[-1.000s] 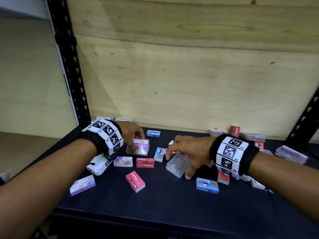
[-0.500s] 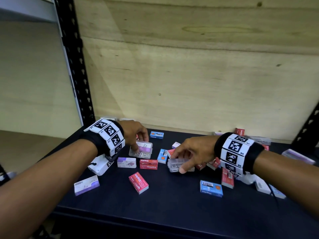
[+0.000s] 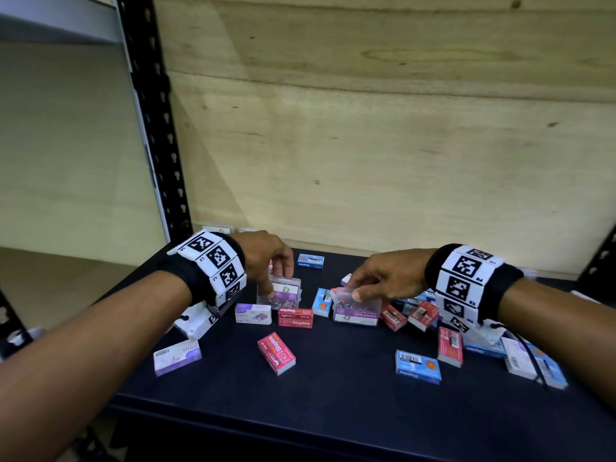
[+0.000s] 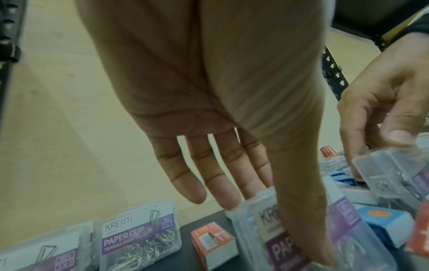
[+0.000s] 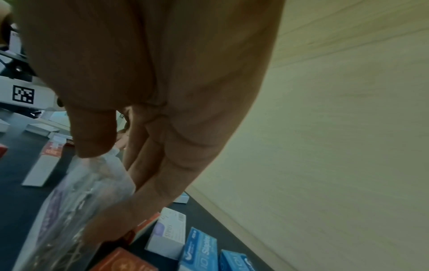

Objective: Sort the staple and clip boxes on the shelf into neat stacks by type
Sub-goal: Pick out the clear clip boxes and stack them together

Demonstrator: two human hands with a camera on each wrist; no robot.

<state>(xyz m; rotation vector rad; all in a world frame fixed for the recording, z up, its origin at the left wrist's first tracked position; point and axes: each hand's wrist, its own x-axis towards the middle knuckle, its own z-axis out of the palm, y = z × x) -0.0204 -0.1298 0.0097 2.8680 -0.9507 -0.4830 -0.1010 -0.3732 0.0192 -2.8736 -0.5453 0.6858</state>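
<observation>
While my right hand point(image 3: 383, 278) now holds its clear clip box point(image 3: 357, 306) up on edge in the head view, where a second ago it lay flat under my palm, my left hand point(image 3: 270, 261) stays pinched on the other clip box point(image 3: 281, 291) further left on the shelf point(image 3: 333, 411). Staple boxes lie scattered around both. From the left wrist, thumb and fingertips grip that box; two more clip boxes point(image 4: 139, 238) lie by the back wall. From the right wrist, thumb and fingers clamp the box. I judge it is ready to stack.
</observation>
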